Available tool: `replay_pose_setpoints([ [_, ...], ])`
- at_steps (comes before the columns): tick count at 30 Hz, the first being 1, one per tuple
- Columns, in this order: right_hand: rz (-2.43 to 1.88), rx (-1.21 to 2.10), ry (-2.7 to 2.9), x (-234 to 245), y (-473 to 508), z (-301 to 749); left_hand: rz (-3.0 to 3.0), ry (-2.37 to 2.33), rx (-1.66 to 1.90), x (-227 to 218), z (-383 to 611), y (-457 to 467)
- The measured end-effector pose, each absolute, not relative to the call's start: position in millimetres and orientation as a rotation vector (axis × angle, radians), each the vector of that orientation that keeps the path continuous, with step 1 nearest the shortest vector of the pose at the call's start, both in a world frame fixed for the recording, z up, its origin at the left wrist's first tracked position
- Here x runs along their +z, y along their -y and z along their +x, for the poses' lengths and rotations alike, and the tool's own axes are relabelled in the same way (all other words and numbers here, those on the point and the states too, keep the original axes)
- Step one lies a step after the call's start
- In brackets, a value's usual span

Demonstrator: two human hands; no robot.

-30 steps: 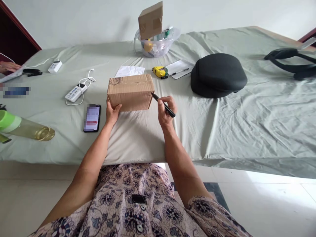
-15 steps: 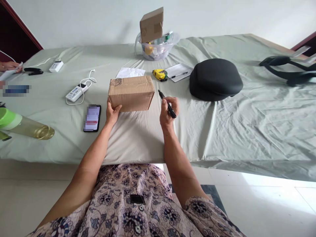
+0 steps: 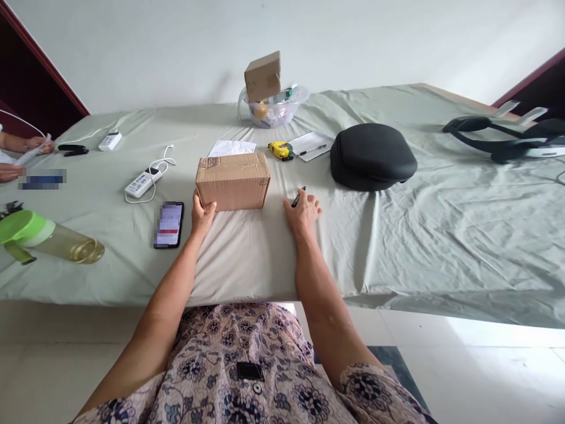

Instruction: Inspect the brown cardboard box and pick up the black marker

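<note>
A closed brown cardboard box [image 3: 233, 180] lies on the grey-green sheet of the table [image 3: 247, 253] straight ahead of me. My left hand [image 3: 202, 213] grips its near left corner, thumb on the front face. My right hand [image 3: 303, 212] rests low on the sheet to the right of the box, apart from it. Its fingers are loosely closed over a black pen [image 3: 298, 197], whose tip sticks out toward the far side.
A phone [image 3: 168, 224] lies left of the box, with a white power strip [image 3: 142, 182] behind it. A green-capped bottle [image 3: 48, 238] lies at the left edge. Behind the box are a tape measure [image 3: 281, 149], papers, a black case [image 3: 371, 157] and a bowl [image 3: 269, 109] with a small box. Another person's hands [image 3: 17, 156] are far left.
My right hand drew the pen away from the box's right end and came down onto the sheet. My left hand stayed on the box. The view tilted upward.
</note>
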State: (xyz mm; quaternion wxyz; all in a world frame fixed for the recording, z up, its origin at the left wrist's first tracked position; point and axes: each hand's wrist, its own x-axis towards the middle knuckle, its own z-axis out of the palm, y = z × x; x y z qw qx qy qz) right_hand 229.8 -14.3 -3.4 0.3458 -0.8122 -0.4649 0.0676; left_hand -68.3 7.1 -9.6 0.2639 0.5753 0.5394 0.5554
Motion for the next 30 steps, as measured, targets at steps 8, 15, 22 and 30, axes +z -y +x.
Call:
replay_pose_setpoints([
  [8, -2.218, 0.188, 1.345, 0.7, 20.8, 227.8, 1.514, -1.549, 1.593, -1.6, -71.9, -10.6],
  [15, -2.082, 0.088, 1.167, -3.6, 14.4, 228.7, 1.517, -1.997, 1.604, 53.7, -140.6, 11.5],
  [22, -1.788, 0.089, 1.103, 0.5, 7.4, 221.4, 1.549, -2.679, 0.626, 63.2, -196.3, 70.3],
  [30, -1.651, 0.215, 1.072, 4.0, 5.1, 221.4, 1.451, -2.562, 0.769, 41.2, -171.9, 62.2],
])
